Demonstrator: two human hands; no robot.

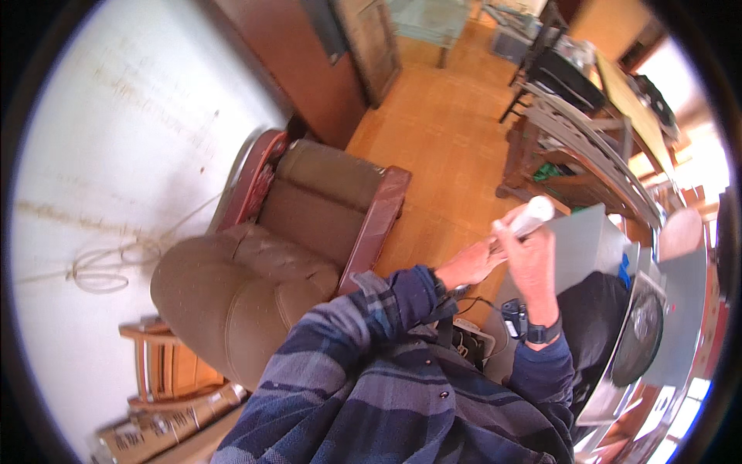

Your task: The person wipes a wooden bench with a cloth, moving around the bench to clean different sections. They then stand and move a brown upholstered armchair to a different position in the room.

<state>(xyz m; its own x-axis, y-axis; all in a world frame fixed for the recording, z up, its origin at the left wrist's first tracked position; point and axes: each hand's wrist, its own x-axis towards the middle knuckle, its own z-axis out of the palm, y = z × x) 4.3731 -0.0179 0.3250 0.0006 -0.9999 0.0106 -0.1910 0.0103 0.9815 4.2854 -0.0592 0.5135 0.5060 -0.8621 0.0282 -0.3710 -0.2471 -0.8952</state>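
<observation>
A white cylinder, perhaps a roll or a bottle, points up and away from me in front of my chest. My right hand is closed around its lower part, with the thumb along its near side. Against the right hand rests my left hand, close to the cylinder's lower end. The left fingers are partly hidden behind the right hand and the cylinder, so their grip is unclear. Dark bands are on both wrists, and a small black device sits by the right one.
A brown padded armchair with red wooden arms stands to my left by a white wall. Wooden furniture lines the right side. Close on my right are a grey panel and a dark round plate. Long cartons lie lower left.
</observation>
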